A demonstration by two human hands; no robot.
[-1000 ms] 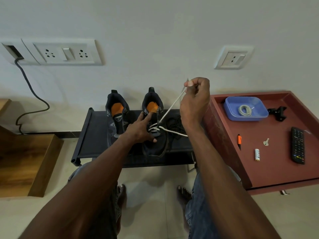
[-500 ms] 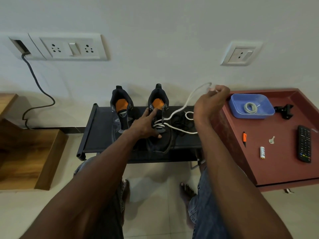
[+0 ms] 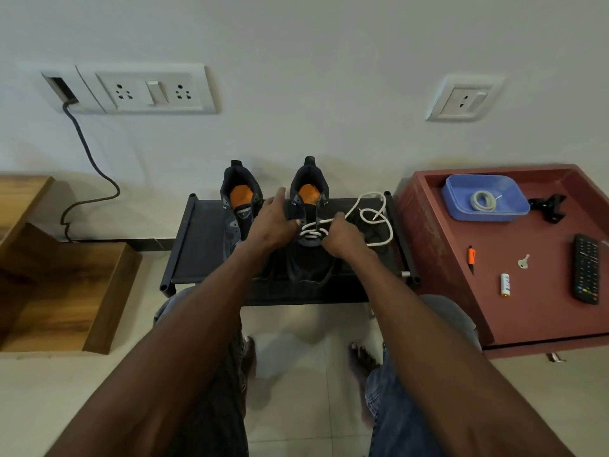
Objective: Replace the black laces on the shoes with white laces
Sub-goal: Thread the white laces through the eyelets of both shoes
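Two dark shoes with orange insoles stand on a low black rack [image 3: 197, 245]. The left shoe [image 3: 239, 199] has no lace showing. The right shoe [image 3: 308, 255] carries a white lace [image 3: 379, 222] through its lower eyelets, with loose loops lying to its right. My left hand [image 3: 273, 222] rests on the right shoe's left side, thumb near the eyelets. My right hand [image 3: 341, 237] pinches the white lace at the shoe's right side. A dark heap, perhaps the black lace [image 3: 357, 222], lies under the white loops.
A red tray table [image 3: 527, 291] at right holds a blue tub [image 3: 454, 196] with a coiled white lace [image 3: 482, 200], a black clip [image 3: 550, 206], a remote [image 3: 586, 270], a key, a battery and an orange marker. A wooden box [image 3: 66, 291] sits left. My bare feet rest below the rack.
My right hand has come down from up in the air to the shoe's right side, and the pulled lace has dropped into loose loops on the rack. The left hand stays on the shoe.
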